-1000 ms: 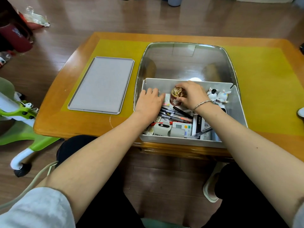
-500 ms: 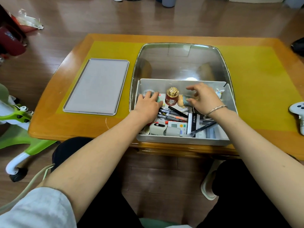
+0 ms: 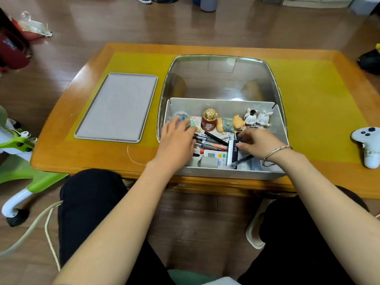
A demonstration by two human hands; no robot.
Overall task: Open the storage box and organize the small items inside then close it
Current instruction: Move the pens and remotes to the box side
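Fingers (image 3: pixel 240 140) seemingly touching black case (image 3: pixel 234 153).

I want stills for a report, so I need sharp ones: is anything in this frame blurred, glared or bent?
In the head view, the left hand is smeared by motion, the right hand less so; ceiling light glares on the open clear lid; the table edges bow from the wide lens; the box contents stay fairly sharp.
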